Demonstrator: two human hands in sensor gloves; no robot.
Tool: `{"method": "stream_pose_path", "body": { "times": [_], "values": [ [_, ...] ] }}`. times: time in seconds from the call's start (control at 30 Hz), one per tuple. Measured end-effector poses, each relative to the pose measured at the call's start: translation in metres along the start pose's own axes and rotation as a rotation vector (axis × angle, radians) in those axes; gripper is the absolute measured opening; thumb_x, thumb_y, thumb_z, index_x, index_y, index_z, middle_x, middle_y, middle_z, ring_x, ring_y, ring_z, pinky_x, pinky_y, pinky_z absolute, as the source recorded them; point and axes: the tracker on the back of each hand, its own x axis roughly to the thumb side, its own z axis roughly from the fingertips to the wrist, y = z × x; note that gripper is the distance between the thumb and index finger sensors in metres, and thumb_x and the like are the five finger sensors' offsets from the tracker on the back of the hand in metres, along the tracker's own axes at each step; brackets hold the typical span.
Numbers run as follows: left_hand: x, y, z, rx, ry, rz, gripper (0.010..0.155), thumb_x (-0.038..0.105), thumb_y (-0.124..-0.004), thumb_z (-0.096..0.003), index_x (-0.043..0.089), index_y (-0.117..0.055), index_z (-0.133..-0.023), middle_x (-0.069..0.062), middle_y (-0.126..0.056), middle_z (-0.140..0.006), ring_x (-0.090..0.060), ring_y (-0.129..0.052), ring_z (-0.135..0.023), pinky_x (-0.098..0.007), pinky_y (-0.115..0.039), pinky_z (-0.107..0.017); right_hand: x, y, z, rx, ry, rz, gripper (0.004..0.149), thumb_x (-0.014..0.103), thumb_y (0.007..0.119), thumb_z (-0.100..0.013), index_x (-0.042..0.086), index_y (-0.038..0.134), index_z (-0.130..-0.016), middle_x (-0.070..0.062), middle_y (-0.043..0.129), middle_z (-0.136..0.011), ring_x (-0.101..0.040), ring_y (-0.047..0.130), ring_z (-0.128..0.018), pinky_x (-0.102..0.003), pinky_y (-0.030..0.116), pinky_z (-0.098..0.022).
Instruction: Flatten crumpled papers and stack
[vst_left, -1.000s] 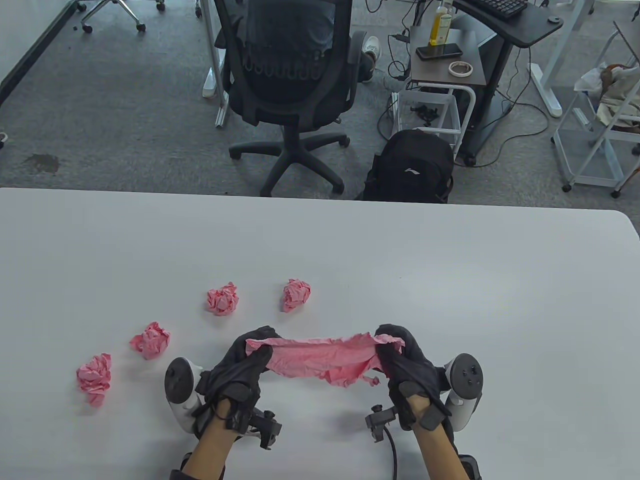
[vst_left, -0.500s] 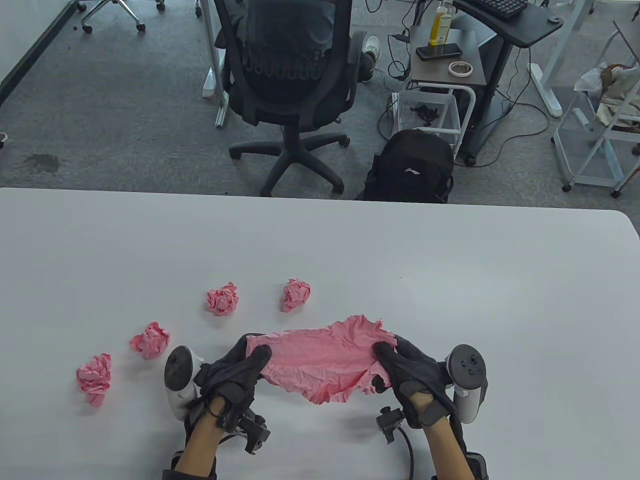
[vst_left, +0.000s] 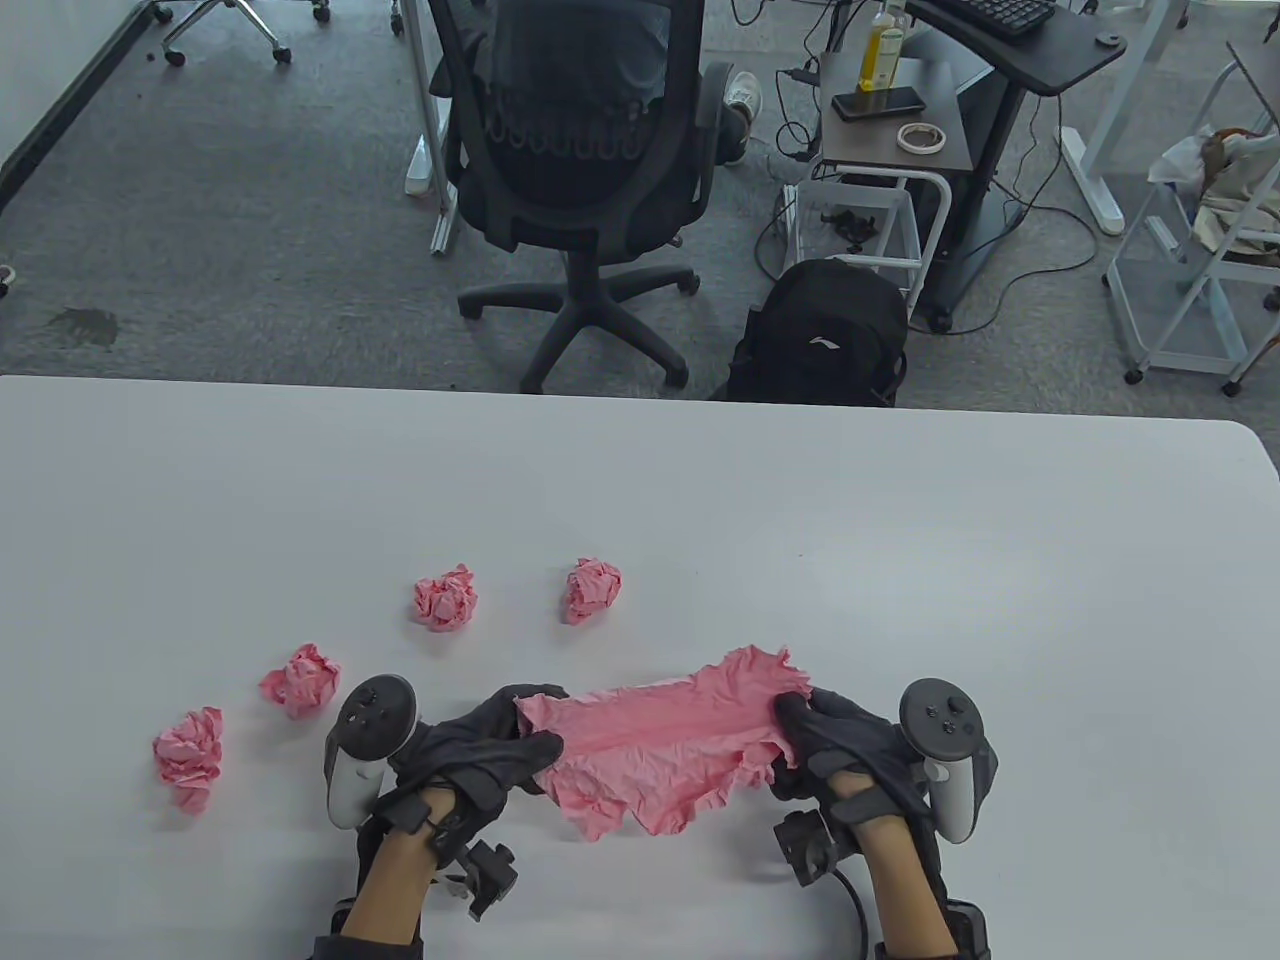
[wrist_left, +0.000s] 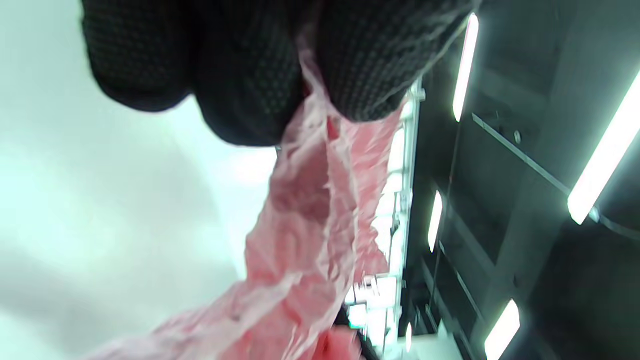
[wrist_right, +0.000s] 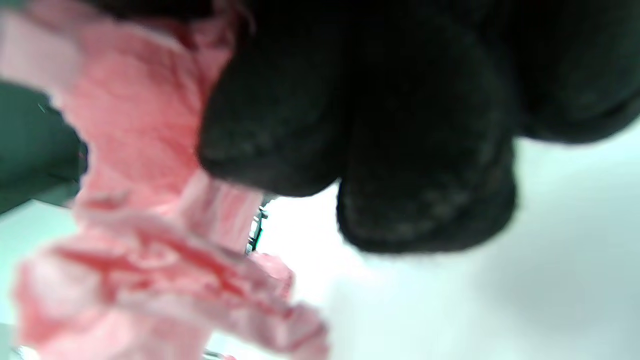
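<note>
A wrinkled pink paper sheet (vst_left: 665, 740) is stretched between both hands near the table's front edge. My left hand (vst_left: 500, 745) pinches its left end; in the left wrist view the fingers (wrist_left: 250, 75) clamp the sheet (wrist_left: 310, 225). My right hand (vst_left: 830, 740) pinches its right end; the right wrist view shows the fingers (wrist_right: 375, 125) over the blurred sheet (wrist_right: 145, 200). Several crumpled pink paper balls lie on the white table (vst_left: 900, 550): two at the far left (vst_left: 190, 755) (vst_left: 300, 680), two further back (vst_left: 445, 598) (vst_left: 592, 588).
A black office chair (vst_left: 575, 150) and a black backpack (vst_left: 820, 335) stand on the floor beyond the table's far edge. A small side table (vst_left: 890, 110) with a bottle, phone and tape roll stands further back on the right.
The sheet has opened from a narrow strip into a wider sheet. Both hands have drawn slightly toward the front edge and rolled outward; its lower edge now droops toward me.
</note>
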Motion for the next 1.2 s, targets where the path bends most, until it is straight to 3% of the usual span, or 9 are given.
{"method": "stream_pose_path", "body": {
  "times": [0.13, 0.23, 0.3, 0.4, 0.5, 0.63, 0.73, 1.03, 1.2],
  "values": [
    [0.003, 0.010, 0.004, 0.161, 0.027, -0.145, 0.058, 0.026, -0.089, -0.0479, 0.016, -0.072, -0.103, -0.010, -0.084, -0.087, -0.017, -0.103, -0.042, -0.044, -0.086, -0.045, 0.001, 0.004, -0.002, 0.031, 0.032, 0.169, 0.041, 0.033, 0.079, -0.052, 0.001, 0.085, -0.077, 0.002, 0.104, -0.028, -0.021, 0.108, -0.014, -0.046, 0.088, -0.021],
    [0.022, 0.001, 0.010, 0.241, -0.031, -0.620, 0.069, 0.031, -0.090, -0.0469, 0.016, -0.063, -0.108, -0.014, -0.071, -0.098, -0.023, -0.096, -0.061, -0.050, -0.078, -0.056, 0.001, 0.011, -0.001, 0.017, 0.047, 0.245, 0.041, 0.033, 0.078, -0.052, 0.000, 0.084, -0.077, 0.003, 0.104, -0.026, -0.020, 0.108, -0.012, -0.045, 0.088, -0.019],
    [0.037, -0.017, 0.010, 0.202, -0.169, -0.818, 0.067, 0.033, -0.088, -0.0487, 0.022, -0.062, -0.109, -0.012, -0.061, -0.108, -0.037, -0.081, -0.087, -0.059, -0.067, -0.065, 0.002, 0.013, -0.002, 0.033, 0.040, 0.257, 0.042, 0.033, 0.078, -0.052, 0.000, 0.084, -0.077, 0.004, 0.104, -0.026, -0.019, 0.108, -0.011, -0.044, 0.089, -0.019],
    [0.047, -0.046, 0.007, 0.063, -0.339, -0.929, 0.054, 0.034, -0.087, -0.0492, 0.026, -0.078, -0.102, -0.007, -0.077, -0.104, -0.037, -0.085, -0.091, -0.060, -0.067, -0.067, 0.002, 0.013, 0.000, 0.027, 0.037, 0.246, 0.042, 0.033, 0.077, -0.052, 0.000, 0.084, -0.077, 0.005, 0.104, -0.024, -0.018, 0.108, -0.010, -0.043, 0.089, -0.018],
    [0.031, -0.066, -0.004, -0.157, -0.178, -0.966, 0.051, 0.036, -0.086, -0.0501, 0.022, -0.083, -0.099, -0.010, -0.083, -0.100, -0.041, -0.087, -0.090, -0.064, -0.062, -0.068, 0.002, 0.013, -0.003, 0.058, 0.037, 0.220, 0.042, 0.033, 0.077, -0.052, 0.000, 0.084, -0.077, 0.004, 0.104, -0.025, -0.018, 0.108, -0.010, -0.043, 0.089, -0.018],
    [0.016, -0.075, -0.010, -0.264, -0.058, -1.169, 0.073, 0.051, -0.089, -0.0460, 0.023, -0.066, -0.110, -0.012, -0.067, -0.110, -0.041, -0.073, -0.101, -0.066, -0.057, -0.071, 0.002, 0.009, -0.004, 0.104, 0.009, 0.165, 0.042, 0.033, 0.079, -0.052, 0.001, 0.084, -0.078, 0.002, 0.104, -0.027, -0.020, 0.108, -0.013, -0.045, 0.088, -0.020],
    [0.013, -0.075, -0.012, -0.291, -0.026, -1.210, 0.080, 0.053, -0.091, -0.0438, 0.023, -0.060, -0.112, -0.010, -0.059, -0.113, -0.039, -0.066, -0.104, -0.067, -0.053, -0.072, 0.002, 0.006, -0.006, 0.134, -0.004, 0.145, 0.042, 0.032, 0.081, -0.051, 0.001, 0.084, -0.078, 0.000, 0.104, -0.030, -0.022, 0.108, -0.016, -0.047, 0.087, -0.022],
    [0.001, -0.070, -0.013, -0.523, 0.187, -1.087, 0.086, 0.050, -0.089, -0.0468, 0.030, -0.043, -0.116, -0.001, -0.024, -0.120, -0.031, -0.019, -0.117, -0.067, -0.026, -0.078, 0.001, -0.009, -0.009, -0.064, -0.001, 0.403, 0.041, 0.031, 0.088, -0.047, 0.003, 0.086, -0.078, -0.004, 0.104, -0.034, -0.026, 0.106, -0.021, -0.049, 0.085, -0.026],
    [0.001, -0.070, -0.014, -0.459, 0.131, -1.035, 0.078, 0.061, -0.077, -0.0493, 0.024, -0.053, -0.114, -0.005, -0.030, -0.120, -0.042, -0.022, -0.114, -0.070, -0.026, -0.075, 0.022, -0.017, 0.004, -0.216, -0.079, 0.538, 0.045, 0.029, 0.092, -0.045, 0.007, 0.084, -0.083, -0.010, 0.104, -0.050, -0.034, 0.106, -0.036, -0.053, 0.082, -0.033]
  ]
}}
